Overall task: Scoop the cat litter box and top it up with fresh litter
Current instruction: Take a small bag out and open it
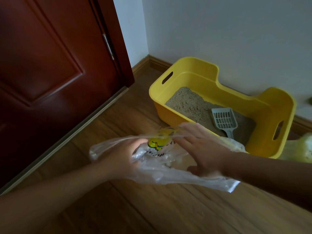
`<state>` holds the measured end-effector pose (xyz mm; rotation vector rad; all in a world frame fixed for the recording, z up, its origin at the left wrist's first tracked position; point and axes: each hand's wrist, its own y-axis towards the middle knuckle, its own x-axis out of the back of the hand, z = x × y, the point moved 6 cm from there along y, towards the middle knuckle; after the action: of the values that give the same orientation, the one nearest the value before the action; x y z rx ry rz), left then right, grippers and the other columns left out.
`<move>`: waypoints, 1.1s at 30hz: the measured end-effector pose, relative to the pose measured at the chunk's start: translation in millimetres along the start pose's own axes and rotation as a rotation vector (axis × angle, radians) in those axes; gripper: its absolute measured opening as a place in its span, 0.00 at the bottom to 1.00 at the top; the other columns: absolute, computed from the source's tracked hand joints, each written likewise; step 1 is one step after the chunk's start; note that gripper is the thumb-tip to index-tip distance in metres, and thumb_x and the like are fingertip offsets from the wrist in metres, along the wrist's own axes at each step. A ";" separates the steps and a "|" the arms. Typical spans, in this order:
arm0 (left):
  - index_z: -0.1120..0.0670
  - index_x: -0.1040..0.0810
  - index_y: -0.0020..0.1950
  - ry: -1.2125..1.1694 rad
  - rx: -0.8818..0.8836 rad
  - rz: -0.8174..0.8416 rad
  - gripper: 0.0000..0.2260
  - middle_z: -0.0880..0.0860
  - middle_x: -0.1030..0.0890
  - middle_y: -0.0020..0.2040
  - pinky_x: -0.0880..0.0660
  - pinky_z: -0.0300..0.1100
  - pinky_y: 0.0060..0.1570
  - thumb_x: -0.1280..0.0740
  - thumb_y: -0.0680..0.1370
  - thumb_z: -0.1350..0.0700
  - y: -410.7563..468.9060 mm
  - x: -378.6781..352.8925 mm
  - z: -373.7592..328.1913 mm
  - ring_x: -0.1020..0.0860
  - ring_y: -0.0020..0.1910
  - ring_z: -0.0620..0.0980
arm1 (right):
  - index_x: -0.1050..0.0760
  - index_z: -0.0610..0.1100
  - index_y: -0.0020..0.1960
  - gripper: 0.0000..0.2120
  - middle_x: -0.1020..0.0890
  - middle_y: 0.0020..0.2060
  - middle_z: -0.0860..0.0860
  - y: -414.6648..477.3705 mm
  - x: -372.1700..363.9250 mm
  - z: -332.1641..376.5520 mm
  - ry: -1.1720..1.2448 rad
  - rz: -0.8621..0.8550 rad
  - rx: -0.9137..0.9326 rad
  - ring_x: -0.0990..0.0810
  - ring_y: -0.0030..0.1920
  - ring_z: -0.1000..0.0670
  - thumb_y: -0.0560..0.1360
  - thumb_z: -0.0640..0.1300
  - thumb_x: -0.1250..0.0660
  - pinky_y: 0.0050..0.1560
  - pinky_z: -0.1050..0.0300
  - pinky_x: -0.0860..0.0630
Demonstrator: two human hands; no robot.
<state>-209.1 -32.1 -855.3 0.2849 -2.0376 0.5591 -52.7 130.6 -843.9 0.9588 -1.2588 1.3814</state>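
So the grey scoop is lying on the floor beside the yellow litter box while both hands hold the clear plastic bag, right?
Not quite. The head view shows the grey scoop lying inside the yellow litter box, on the litter. Both the left hand and right hand do hold the clear plastic bag.

Single head-worn view, angled forward and down, close over both hands, floor (pixel 168 208) and corner wall (pixel 236 31) beyond

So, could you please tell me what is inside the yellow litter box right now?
The yellow litter box holds sandy litter with a grey slotted scoop lying on it. The right hand and clear plastic bag cover the near corner, so anything there is hidden.
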 end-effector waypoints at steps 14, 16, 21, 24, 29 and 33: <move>0.41 0.23 0.64 0.600 -0.303 -0.250 0.26 0.54 0.43 0.79 0.51 0.70 0.72 0.24 0.67 0.47 25.6 32.4 -46.3 0.44 0.78 0.61 | 0.57 0.50 0.80 0.51 0.51 0.79 0.52 0.5 3.7 0.2 0.111 0.010 0.015 0.54 0.79 0.50 0.69 0.58 0.27 0.77 0.55 0.50; 0.38 0.32 0.71 0.575 -0.198 -0.165 0.35 0.51 0.52 0.81 0.55 0.68 0.73 0.24 0.66 0.40 35.0 29.9 -34.5 0.47 0.78 0.59 | 0.56 0.51 0.80 0.50 0.49 0.79 0.53 -1.7 6.4 -0.8 0.188 0.001 0.012 0.47 0.77 0.52 0.70 0.57 0.28 0.75 0.59 0.46; 0.41 0.47 0.77 0.401 -0.035 0.079 0.47 0.46 0.46 0.77 0.35 0.53 0.68 0.24 0.65 0.39 39.5 12.9 -17.4 0.33 0.71 0.55 | 0.57 0.58 0.78 0.45 0.39 0.76 0.56 -8.5 3.9 -1.2 0.457 -0.034 -0.138 0.33 0.71 0.53 0.73 0.61 0.31 0.67 0.63 0.38; 0.41 0.43 0.73 0.195 0.006 0.058 0.45 0.44 0.35 0.62 0.24 0.47 0.53 0.21 0.63 0.41 41.2 10.5 -7.4 0.24 0.59 0.52 | 0.59 0.63 0.77 0.44 0.38 0.76 0.57 -12.1 -12.2 -0.6 0.541 -0.010 -0.209 0.33 0.71 0.55 0.73 0.62 0.32 0.69 0.59 0.37; 0.37 0.46 0.75 0.071 0.092 0.129 0.47 0.48 0.33 0.70 0.26 0.47 0.60 0.22 0.63 0.44 45.9 3.4 15.6 0.27 0.65 0.50 | 0.58 0.63 0.77 0.45 0.40 0.77 0.55 -9.7 -39.2 -19.4 0.649 0.018 -0.283 0.36 0.73 0.54 0.72 0.61 0.30 0.72 0.53 0.36; 0.31 0.51 0.75 0.035 0.140 0.188 0.48 0.49 0.34 0.75 0.29 0.51 0.66 0.25 0.64 0.51 46.9 -10.4 27.7 0.32 0.72 0.50 | 0.55 0.64 0.77 0.41 0.39 0.76 0.60 -6.0 -60.0 -29.1 0.695 0.115 -0.281 0.29 0.64 0.61 0.73 0.63 0.33 0.65 0.58 0.28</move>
<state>-244.4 -5.4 -888.9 0.1662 -2.0067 0.8197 -33.4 149.8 -905.1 0.1739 -0.9377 1.4049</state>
